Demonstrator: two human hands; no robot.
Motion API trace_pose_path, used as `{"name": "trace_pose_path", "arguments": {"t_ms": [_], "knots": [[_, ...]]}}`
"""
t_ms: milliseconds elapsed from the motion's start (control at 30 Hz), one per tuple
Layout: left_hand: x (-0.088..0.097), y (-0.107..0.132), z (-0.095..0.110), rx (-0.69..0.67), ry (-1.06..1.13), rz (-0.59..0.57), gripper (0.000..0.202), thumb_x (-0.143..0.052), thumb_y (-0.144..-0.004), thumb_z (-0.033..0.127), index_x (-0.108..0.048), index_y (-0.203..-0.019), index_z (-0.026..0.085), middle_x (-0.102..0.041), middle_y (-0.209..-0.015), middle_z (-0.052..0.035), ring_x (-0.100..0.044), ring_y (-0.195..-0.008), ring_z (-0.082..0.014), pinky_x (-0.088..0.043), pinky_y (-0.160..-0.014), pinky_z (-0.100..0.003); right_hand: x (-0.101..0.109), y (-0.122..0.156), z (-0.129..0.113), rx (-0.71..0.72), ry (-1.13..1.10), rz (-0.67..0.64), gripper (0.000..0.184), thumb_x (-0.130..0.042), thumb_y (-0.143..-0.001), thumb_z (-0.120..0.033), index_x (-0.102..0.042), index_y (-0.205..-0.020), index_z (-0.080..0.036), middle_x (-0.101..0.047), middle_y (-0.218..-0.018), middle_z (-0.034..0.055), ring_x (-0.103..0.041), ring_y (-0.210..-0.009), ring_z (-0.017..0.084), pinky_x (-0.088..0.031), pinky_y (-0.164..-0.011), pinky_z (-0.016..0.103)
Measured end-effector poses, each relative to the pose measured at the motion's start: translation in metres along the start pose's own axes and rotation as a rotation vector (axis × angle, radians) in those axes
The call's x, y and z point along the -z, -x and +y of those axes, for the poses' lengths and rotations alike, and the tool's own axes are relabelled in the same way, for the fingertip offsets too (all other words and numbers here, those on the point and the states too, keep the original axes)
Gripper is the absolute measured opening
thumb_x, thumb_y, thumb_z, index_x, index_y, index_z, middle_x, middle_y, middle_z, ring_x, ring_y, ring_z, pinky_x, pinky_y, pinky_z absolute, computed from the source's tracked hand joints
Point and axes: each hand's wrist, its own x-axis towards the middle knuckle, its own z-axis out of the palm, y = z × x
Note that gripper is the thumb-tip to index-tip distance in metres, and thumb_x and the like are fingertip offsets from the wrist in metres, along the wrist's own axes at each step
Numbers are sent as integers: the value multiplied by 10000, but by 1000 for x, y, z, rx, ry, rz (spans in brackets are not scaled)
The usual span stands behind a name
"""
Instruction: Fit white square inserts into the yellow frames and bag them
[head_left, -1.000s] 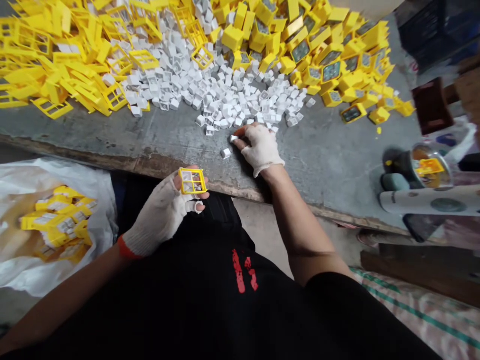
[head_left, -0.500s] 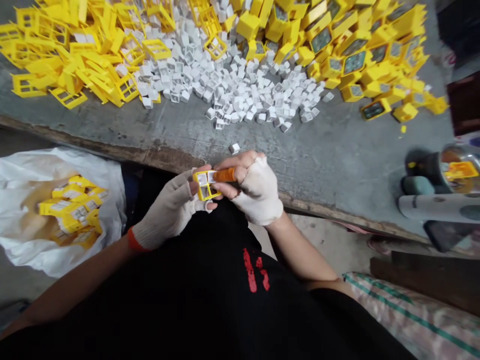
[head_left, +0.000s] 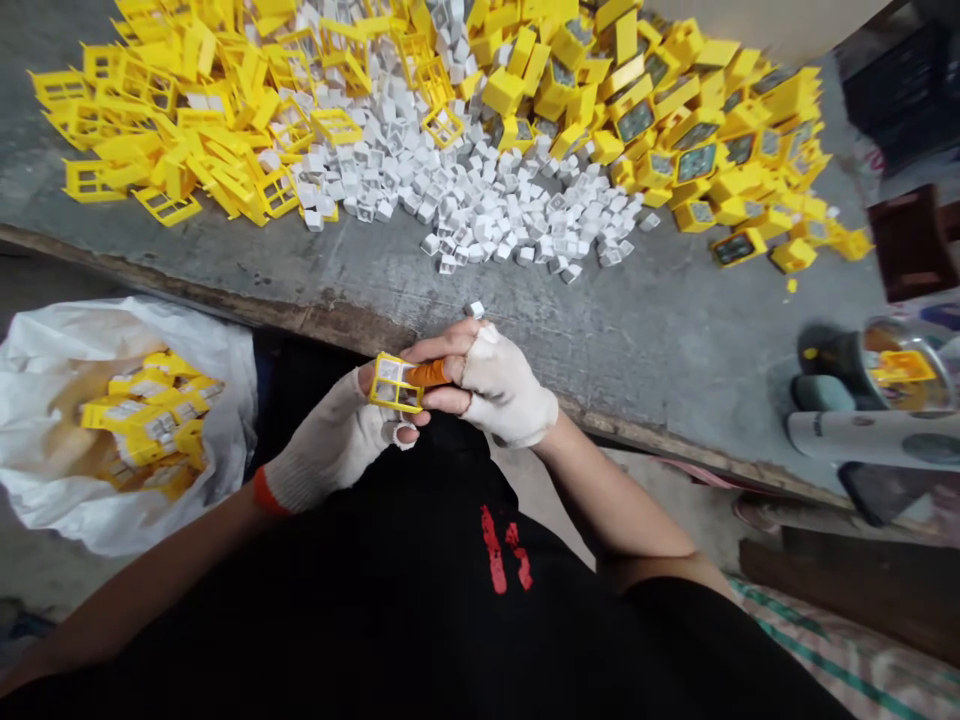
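My left hand (head_left: 326,445), in a white fingerless glove with an orange cuff, grips a small yellow plastic window-like frame (head_left: 397,384) by its left side. White square pieces sit in its upper openings, partly hidden by a finger. My right hand (head_left: 506,390), gloved the same way, has an orange cover (head_left: 425,374) on one finger. That finger presses at the frame's upper right, while the thumb lies along its lower right edge. A loose white cube (head_left: 474,310) rests on the table just beyond my right hand.
Across the grey table (head_left: 660,340) lie yellow frames (head_left: 172,150) at left, white cubes (head_left: 487,200) in the middle and yellow housings (head_left: 697,160) at right. A white bag (head_left: 45,400) of yellow pieces stands at lower left. A cup (head_left: 930,350) and a white cylinder (head_left: 855,435) stand at right.
Both hands have shifted slightly left and down in the picture with the frame, which is now turned a little. The view has moved too, so the piles sit lower.
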Motion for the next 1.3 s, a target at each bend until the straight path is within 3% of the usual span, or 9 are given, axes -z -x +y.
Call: {"name": "trace_pose_path", "arguments": {"t_ms": [100,267,400,500,667,833,1000,1133,1300], "knots": [[-1,1,5,-59,-4,17,518,-1024,-773,585,-834,-1078,212,-851,-1001,-84,-773,-755,-222,-595,-598,-291,19,-11,16,-50,36,10,512,-488,-1190,-619,-826,-1405,-300,-832,-1399,97,-750,-1166,297,-573,-1032,514],[1,0,8,-146,-39,69,514,-997,-795,535,-841,-1156,204,-841,-1071,-99,-790,-846,-238,-612,-647,-303,40,-60,64,-534,476,-85,259,-719,-1074,-270,-845,-1291,-205,-815,-1322,164,-660,-1374,433,-468,-1155,663],[7,0,8,-238,-84,82,526,-985,-827,549,-821,-1208,225,-833,-1106,-82,-810,-921,-247,-628,-700,-308,33,-89,83,-566,576,-194,185,-717,-1072,-233,-823,-1199,-150,-804,-1307,187,-625,-1399,429,-389,-1213,670],[12,-1,8,-299,-125,90,561,-998,-821,519,-803,-1279,260,-839,-1202,-79,-824,-1035,-269,-641,-755,-309,28,-83,72,-497,430,-90,117,-766,-1058,-263,-824,-1039,-164,-820,-1135,160,-682,-1242,368,-433,-1171,605],[21,-11,3,-460,-235,115,560,-1016,-825,435,-819,-1326,280,-845,-1240,-58,-809,-1051,-237,-665,-809,-321,24,-51,17,-239,-193,48,378,-740,-1094,-572,-813,-938,-235,-755,-863,31,-677,-840,210,-553,-865,389],[25,-16,-8,-671,-371,68,473,-1012,-812,322,-894,-1269,299,-879,-1095,-28,-780,-885,-176,-623,-737,-273,-5,-32,-22,-324,-423,77,570,-709,-1056,-743,-754,-853,-212,-699,-788,5,-628,-757,164,-520,-797,331],[21,-11,-11,-543,-345,6,416,-1019,-828,297,-907,-1228,298,-877,-1031,-27,-802,-841,-174,-658,-710,-261,-22,-3,-24,-407,-408,290,534,-701,-1059,-735,-785,-914,-228,-705,-790,-1,-610,-701,158,-528,-734,334],[14,-12,-8,-301,-197,8,441,-1012,-850,440,-874,-1241,289,-865,-1176,-61,-846,-972,-241,-681,-709,-296,3,19,15,-490,-88,525,322,-719,-1072,-550,-819,-1042,-246,-750,-935,42,-683,-848,224,-586,-848,414],[9,-18,-6,-191,-167,82,545,-1026,-811,490,-837,-1270,265,-835,-1191,-71,-838,-968,-239,-642,-704,-282,28,4,70,-596,242,69,287,-851,-925,-342,-835,-1192,-241,-778,-1144,87,-732,-1005,295,-582,-1027,545]]}}
